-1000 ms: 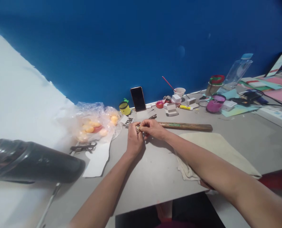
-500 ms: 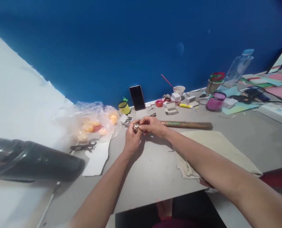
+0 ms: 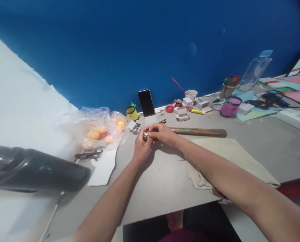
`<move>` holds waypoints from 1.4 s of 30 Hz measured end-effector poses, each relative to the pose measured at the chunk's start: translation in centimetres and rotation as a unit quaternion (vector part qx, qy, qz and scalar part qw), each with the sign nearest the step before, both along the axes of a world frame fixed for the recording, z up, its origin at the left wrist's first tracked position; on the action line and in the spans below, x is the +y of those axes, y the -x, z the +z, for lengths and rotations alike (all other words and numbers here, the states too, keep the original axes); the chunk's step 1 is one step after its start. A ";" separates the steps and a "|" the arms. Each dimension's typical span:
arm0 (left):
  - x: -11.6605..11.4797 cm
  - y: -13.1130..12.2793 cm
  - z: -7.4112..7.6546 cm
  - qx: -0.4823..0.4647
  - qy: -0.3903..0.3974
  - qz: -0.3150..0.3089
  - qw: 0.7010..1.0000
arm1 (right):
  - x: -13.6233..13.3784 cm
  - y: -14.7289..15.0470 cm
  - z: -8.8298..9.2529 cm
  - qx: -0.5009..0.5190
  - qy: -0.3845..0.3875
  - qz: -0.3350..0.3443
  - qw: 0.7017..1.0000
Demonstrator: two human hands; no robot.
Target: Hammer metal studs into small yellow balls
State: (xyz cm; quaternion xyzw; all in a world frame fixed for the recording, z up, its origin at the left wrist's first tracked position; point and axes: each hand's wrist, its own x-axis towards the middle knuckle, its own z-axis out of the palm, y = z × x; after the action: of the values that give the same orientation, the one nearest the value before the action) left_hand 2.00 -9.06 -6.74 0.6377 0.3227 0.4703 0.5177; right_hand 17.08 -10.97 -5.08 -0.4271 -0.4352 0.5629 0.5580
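A small round piece (image 3: 146, 135), shiny with gold and silver spots, sits in the fingers of my left hand (image 3: 141, 148), which are curled around it. Against its right side press the bent fingertips of my right hand (image 3: 162, 133); whatever they may pinch is too small to make out. Just behind my left hand lies a small open white box (image 3: 136, 127) of shiny metal bits. A brown wooden stick (image 3: 200, 132) lies to the right of my right hand, its near end hidden behind the fingers. My right forearm passes over a cream cloth bag (image 3: 230, 154).
A clear plastic bag (image 3: 99, 131) with orange balls, glasses (image 3: 88, 155) and white paper (image 3: 104, 168) lie left. A phone (image 3: 146, 103) leans on the blue wall. Behind are a yellow pot (image 3: 132, 113), small boxes (image 3: 182, 114), a glue tube (image 3: 197, 112) and a clear bottle (image 3: 254, 72).
My hands stay together around the small shiny piece, which has shifted and turned very slightly. Nothing else has visibly moved apart from a slight shift of the camera.
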 end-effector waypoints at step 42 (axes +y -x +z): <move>4.9 2.7 1.4 -0.173 0.210 0.093 0.958 | -0.1 -1.7 -0.6 -0.653 -0.053 -0.092 0.750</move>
State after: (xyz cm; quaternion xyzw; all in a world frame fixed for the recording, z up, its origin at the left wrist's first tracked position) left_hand -0.67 -4.13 -5.37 0.3907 0.3774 0.5415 0.6416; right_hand 18.73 -11.10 -5.68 -0.6982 -0.6812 0.0685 0.2092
